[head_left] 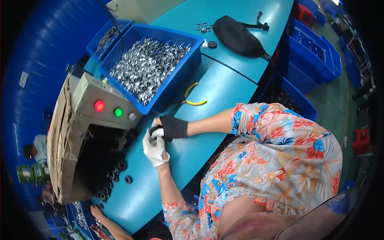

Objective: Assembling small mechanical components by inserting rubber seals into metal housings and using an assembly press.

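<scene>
My left hand [154, 150], in a white glove with the fingertips curled in, meets my right hand [174, 127] over the teal table. The right hand wears a black glove with white at the fingers. Pinched between both hands is a small black part [157, 130], mostly hidden by the fingers. Yellow-handled pliers [196, 102] lie just beyond my right hand. Left of my hands, black rings [108, 185] are heaped below the opening of a beige machine box [105, 89], and one loose ring [128, 179] lies apart from them.
A blue bin [197, 44] full of shiny metal rings stands beyond my hands, beside a smaller bin [129, 25]. The box has lit red and green buttons. A black pouch [237, 36] lies on the far table. Another person's hand [98, 214] is at lower left.
</scene>
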`<state>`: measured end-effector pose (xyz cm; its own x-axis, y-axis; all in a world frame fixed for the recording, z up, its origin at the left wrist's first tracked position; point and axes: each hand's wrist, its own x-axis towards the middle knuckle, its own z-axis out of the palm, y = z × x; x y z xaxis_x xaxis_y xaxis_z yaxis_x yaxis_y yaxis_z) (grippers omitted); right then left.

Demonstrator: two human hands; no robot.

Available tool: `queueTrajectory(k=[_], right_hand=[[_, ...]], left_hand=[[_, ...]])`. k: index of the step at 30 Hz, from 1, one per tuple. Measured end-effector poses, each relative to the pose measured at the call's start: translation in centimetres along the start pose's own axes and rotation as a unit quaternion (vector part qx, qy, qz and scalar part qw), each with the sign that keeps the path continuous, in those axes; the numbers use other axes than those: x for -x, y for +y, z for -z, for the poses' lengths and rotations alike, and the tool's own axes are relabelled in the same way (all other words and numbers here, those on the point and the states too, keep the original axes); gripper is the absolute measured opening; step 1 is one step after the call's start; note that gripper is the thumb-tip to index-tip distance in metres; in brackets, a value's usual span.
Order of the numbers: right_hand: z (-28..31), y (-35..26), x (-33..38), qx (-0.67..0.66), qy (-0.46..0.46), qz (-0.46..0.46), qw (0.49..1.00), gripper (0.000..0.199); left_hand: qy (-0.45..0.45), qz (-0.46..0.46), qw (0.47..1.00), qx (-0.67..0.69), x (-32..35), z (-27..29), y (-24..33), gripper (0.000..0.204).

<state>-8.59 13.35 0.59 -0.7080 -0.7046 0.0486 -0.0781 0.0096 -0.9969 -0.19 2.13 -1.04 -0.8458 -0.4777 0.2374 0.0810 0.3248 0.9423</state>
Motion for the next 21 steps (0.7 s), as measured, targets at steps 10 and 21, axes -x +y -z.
queueTrajectory(k=[10, 21], right_hand=[[0.0, 1.0, -0.5, -0.048, 0.0, 0.02, 0.999, 0.023], [0.2, 1.3, -0.2, -0.08, -0.013, 0.01, 0.997, 0.023]], left_hand=[[0.004, -0.001, 0.995, 0.097, 0.2, -0.2, -0.4, 0.045], [-0.039, 0.096, 0.966, 0.238, -1.0, 1.9, -0.2, 0.039]])
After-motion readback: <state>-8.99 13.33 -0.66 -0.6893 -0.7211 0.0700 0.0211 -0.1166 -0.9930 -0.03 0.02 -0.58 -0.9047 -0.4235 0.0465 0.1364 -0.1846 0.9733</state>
